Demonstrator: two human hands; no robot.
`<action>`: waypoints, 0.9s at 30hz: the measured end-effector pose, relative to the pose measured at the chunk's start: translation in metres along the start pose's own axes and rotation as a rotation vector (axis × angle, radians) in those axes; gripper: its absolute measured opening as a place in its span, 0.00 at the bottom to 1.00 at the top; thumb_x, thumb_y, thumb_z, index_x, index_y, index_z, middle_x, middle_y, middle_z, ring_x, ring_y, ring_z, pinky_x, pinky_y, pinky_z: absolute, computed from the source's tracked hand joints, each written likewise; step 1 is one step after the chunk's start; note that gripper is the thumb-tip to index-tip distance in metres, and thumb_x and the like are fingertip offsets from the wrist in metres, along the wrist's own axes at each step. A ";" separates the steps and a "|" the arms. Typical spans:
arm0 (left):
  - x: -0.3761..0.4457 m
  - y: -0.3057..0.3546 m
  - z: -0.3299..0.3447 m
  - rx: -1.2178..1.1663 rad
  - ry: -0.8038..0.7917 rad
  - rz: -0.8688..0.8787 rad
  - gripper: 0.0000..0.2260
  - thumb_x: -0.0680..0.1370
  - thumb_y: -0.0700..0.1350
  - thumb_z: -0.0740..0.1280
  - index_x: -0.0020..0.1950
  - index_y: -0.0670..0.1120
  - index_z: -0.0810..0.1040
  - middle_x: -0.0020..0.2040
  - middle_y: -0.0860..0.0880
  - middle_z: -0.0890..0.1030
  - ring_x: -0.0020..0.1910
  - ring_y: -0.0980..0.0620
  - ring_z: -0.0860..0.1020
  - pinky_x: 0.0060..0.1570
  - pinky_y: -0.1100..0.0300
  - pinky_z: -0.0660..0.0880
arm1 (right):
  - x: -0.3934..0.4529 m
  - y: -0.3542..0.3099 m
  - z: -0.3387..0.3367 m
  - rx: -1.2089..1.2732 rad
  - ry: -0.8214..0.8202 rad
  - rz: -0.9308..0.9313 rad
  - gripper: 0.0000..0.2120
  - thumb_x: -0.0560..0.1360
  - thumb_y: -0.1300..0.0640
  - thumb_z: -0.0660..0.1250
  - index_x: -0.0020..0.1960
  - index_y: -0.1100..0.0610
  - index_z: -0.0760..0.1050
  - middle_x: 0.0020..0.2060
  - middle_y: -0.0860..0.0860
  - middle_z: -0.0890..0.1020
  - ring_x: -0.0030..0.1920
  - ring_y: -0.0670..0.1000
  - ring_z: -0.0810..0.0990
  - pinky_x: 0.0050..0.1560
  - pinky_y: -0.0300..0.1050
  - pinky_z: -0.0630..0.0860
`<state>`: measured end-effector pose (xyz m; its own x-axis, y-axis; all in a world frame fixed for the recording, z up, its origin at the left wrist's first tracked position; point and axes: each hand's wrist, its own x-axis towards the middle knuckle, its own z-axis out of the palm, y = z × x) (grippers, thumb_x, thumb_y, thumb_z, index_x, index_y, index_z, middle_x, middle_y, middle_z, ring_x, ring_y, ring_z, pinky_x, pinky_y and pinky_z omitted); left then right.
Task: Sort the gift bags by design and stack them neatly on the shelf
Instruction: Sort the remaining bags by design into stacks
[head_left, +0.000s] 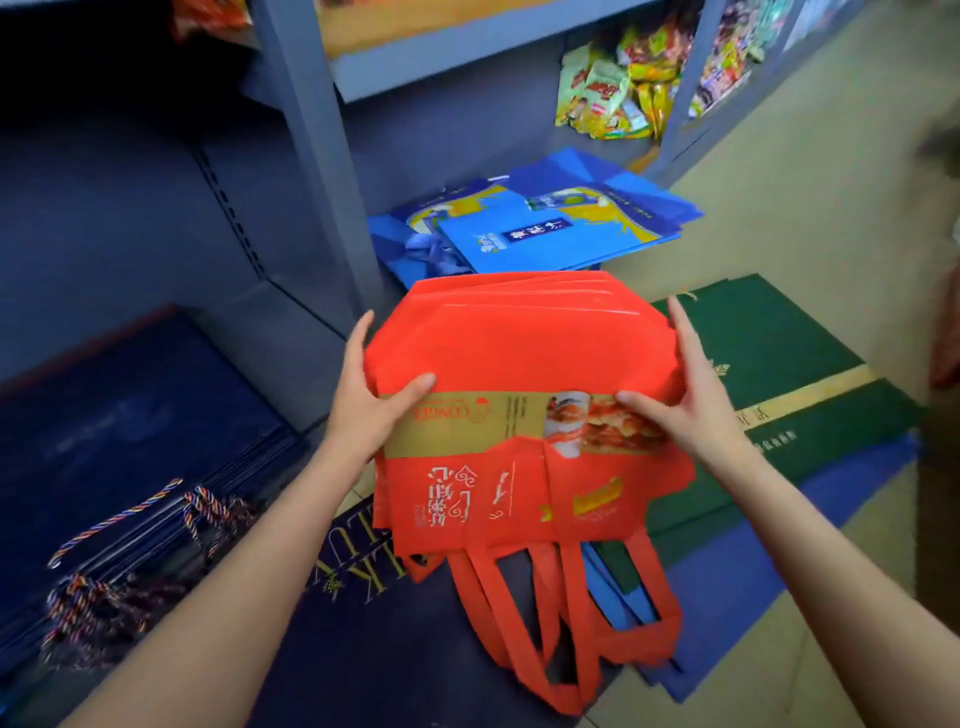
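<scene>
Red gift bags (519, 353), flat, handles toward person

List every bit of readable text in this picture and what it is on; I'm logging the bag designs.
"CONGEE", seen upside down: gold band on the red bags.
"LU" and "K", partial large gold letters: dark bag on floor.
Chinese characters on the red, light blue bags and green bags: too blurred to read.

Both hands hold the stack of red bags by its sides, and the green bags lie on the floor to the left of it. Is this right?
Not quite. In the head view the left hand and right hand do hold the stack of red bags by its sides, but the green bags lie on its right.
</scene>
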<state>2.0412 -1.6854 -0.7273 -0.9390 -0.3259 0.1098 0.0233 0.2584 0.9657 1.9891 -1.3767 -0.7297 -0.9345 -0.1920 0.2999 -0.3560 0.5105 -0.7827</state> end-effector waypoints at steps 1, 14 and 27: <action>-0.002 -0.001 0.001 0.017 0.003 0.030 0.36 0.70 0.44 0.74 0.73 0.56 0.59 0.64 0.55 0.71 0.61 0.59 0.73 0.65 0.59 0.69 | -0.001 -0.004 0.003 -0.038 0.014 -0.047 0.45 0.68 0.62 0.75 0.73 0.46 0.50 0.65 0.46 0.65 0.63 0.36 0.62 0.62 0.22 0.54; -0.022 0.030 -0.009 0.403 -0.060 0.251 0.37 0.73 0.45 0.70 0.75 0.59 0.53 0.62 0.53 0.66 0.61 0.62 0.65 0.62 0.70 0.60 | 0.002 -0.036 -0.019 -0.081 0.018 -0.153 0.43 0.65 0.51 0.73 0.73 0.42 0.53 0.65 0.36 0.63 0.66 0.37 0.63 0.69 0.34 0.58; -0.009 0.002 -0.011 0.205 -0.082 0.047 0.33 0.71 0.49 0.73 0.69 0.64 0.59 0.62 0.52 0.67 0.61 0.58 0.68 0.66 0.57 0.65 | 0.014 -0.027 -0.009 -0.182 -0.036 -0.194 0.39 0.65 0.48 0.73 0.72 0.47 0.59 0.63 0.44 0.66 0.62 0.37 0.64 0.62 0.22 0.56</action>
<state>2.0535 -1.6915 -0.7235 -0.9634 -0.2364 0.1266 0.0056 0.4542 0.8909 1.9859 -1.3862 -0.6994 -0.8493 -0.3294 0.4125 -0.5254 0.6031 -0.6001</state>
